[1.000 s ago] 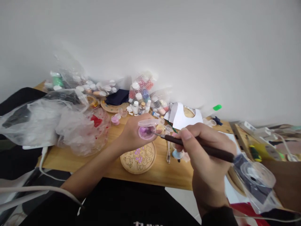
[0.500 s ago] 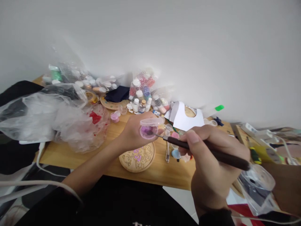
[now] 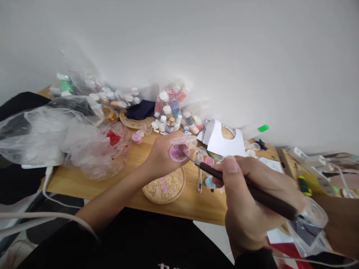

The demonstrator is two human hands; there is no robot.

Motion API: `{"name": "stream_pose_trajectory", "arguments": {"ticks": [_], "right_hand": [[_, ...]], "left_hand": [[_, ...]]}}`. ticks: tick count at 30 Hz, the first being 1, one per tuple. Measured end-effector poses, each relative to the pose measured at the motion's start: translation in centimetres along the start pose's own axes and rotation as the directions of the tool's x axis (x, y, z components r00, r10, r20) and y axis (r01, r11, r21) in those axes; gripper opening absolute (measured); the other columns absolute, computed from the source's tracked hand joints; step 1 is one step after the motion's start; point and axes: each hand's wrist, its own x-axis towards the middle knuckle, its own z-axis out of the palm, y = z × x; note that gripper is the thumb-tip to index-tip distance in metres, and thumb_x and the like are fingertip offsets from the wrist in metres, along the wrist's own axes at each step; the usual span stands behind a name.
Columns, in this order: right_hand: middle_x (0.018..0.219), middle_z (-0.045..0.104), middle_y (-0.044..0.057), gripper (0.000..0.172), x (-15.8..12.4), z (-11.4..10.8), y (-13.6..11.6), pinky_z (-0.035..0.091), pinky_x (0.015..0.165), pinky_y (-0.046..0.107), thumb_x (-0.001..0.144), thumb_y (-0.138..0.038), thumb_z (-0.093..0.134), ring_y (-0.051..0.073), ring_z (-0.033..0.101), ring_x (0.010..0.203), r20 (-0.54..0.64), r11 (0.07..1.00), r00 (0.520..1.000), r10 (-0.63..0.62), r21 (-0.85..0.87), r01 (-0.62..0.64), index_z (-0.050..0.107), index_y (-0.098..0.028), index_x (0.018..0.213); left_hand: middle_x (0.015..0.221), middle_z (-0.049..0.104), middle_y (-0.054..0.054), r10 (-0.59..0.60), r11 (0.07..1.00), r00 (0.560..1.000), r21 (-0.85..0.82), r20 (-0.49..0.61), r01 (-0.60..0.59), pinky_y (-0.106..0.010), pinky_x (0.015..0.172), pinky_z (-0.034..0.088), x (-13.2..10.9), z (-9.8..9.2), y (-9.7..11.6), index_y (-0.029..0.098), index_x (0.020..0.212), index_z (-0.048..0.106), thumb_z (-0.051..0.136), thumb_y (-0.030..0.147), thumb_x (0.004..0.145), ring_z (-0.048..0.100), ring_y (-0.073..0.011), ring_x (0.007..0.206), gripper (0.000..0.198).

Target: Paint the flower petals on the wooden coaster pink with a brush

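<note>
My left hand [image 3: 160,151] is closed round a small clear plastic cup [image 3: 178,153] with its hinged lid flipped up. Purple material coats the inside of the cup, and its mouth is tilted toward me. In my right hand [image 3: 252,198] is a dark-handled tool [image 3: 269,200], held like a pen. Its thin metal tip reaches into the cup; the tip's exact shape is too small to make out. Below my left hand lies a round wooden board [image 3: 165,190] with an outlined flower pattern, some parts of it filled in purple.
Plastic bags [image 3: 64,138] crowd the table's left. Bottles [image 3: 170,125] and bagged jars stand by the wall. Open small cups [image 3: 209,160], a blue cup [image 3: 209,182] and a cut white paper [image 3: 226,138] lie right of centre. A white cable [image 3: 46,186] hangs at left.
The cup in my left hand has tipped further and shifted slightly up and right. My right hand has lowered its tool's handle end a little, with the tip still at the cup.
</note>
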Motion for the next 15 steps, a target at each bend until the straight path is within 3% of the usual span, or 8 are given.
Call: {"name": "stream_pose_trajectory", "arguments": {"ticks": [7,11,15], "right_hand": [[0.051,0.054,-0.007,0.034,0.53,0.02,0.25,0.031,0.038,0.025,0.092,-0.018,0.07,0.006,0.046,0.04,0.035,0.992,0.992,-0.123,-0.037,0.124,0.058,-0.022,0.06],[0.049,0.052,-0.007,0.037,0.8,-0.08,0.37,0.032,0.039,0.026,0.093,-0.021,0.068,0.007,0.045,0.04,0.088,0.992,0.989,-0.122,-0.027,0.125,0.056,-0.022,0.059],[0.05,0.054,-0.006,0.034,0.51,-0.09,-0.31,0.033,0.04,0.026,0.093,-0.019,0.067,0.007,0.046,0.041,0.084,0.994,0.992,-0.096,-0.043,0.099,0.057,-0.022,0.061]], "left_hand": [[0.07,0.062,0.004,0.103,0.987,0.994,0.123,-0.022,-0.099,-0.022,0.057,0.044,-0.07,-0.11,-0.14,0.019,0.079,0.059,0.066,0.019,0.088,0.06,-0.01,0.062,0.012],[0.073,0.062,0.004,0.091,0.986,0.996,0.142,0.005,-0.091,-0.022,0.059,0.045,-0.25,-0.13,-0.04,0.019,0.08,0.059,0.065,0.016,0.087,0.06,-0.01,0.065,0.009],[0.072,0.064,0.005,0.108,0.979,0.993,0.18,-0.05,-0.098,-0.022,0.06,0.045,-0.51,0.01,-0.07,0.02,0.08,0.057,0.066,0.016,0.088,0.061,-0.0097,0.066,0.013]]}}
